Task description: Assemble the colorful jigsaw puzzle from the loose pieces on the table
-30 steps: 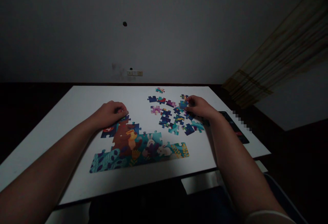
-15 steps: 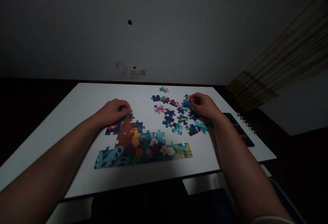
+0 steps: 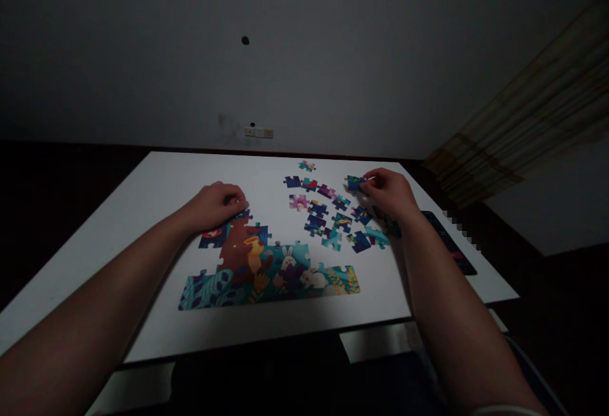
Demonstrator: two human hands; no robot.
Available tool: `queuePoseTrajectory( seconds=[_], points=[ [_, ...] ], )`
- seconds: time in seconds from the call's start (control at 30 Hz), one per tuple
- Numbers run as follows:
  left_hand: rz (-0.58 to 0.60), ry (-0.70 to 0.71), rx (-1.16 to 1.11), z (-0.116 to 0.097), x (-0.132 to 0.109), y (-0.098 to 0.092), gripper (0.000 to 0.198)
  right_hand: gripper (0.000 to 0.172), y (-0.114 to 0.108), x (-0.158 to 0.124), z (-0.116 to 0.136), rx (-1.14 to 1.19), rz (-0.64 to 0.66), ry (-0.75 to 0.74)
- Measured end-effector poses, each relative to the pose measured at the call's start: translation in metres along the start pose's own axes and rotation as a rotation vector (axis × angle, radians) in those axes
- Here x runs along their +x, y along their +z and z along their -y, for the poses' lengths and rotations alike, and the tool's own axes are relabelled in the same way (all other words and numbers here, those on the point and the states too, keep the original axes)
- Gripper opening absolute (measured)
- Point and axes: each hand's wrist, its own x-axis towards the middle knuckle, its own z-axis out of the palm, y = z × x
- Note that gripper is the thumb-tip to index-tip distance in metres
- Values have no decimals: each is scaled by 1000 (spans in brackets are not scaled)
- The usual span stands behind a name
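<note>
My left hand point(image 3: 216, 205) rests with curled fingers at the upper left of the partly joined jigsaw puzzle point(image 3: 257, 270). Its fingertips touch a dark blue puzzle piece point(image 3: 242, 214) at the top; whether they grip anything is hidden. The joined part shows a brown bear, a yellow vase-like shape and white rabbits. Farther right, my right hand point(image 3: 392, 195) pinches a blue puzzle piece point(image 3: 355, 183) at its right edge, beyond the loose pieces. Several loose puzzle pieces point(image 3: 341, 221) lie between the hands, and some sit partly under the right wrist.
All of this lies on a white table point(image 3: 114, 213). A dark flat object point(image 3: 450, 245), partly covered by my right forearm, lies near the table's right edge. Behind stands a grey wall with sockets point(image 3: 259, 132); a curtain point(image 3: 499, 124) hangs at the right.
My right hand has shifted slightly right and away from me, and the blue piece at its fingertips has moved and turned a little. My left hand stays at the puzzle's top.
</note>
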Motion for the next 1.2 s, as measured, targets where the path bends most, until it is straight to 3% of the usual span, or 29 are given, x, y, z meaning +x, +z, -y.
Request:
queuePoseTrajectory(
  seconds=[0.13, 0.4, 0.6, 1.2],
  points=[
    [0, 10, 8, 0, 0, 0, 33, 28, 0, -1, 3, -40, -25, 41],
    [12, -7, -38, 2, 1, 0, 29, 25, 1, -2, 11, -240, 160, 84],
    [22, -24, -39, -1, 0, -2, 30, 25, 2, -2, 9, -238, 223, 88],
    [-6, -24, -49, -2, 0, -1, 31, 18, 9, -2, 7, -206, 170, 9]
  ],
)
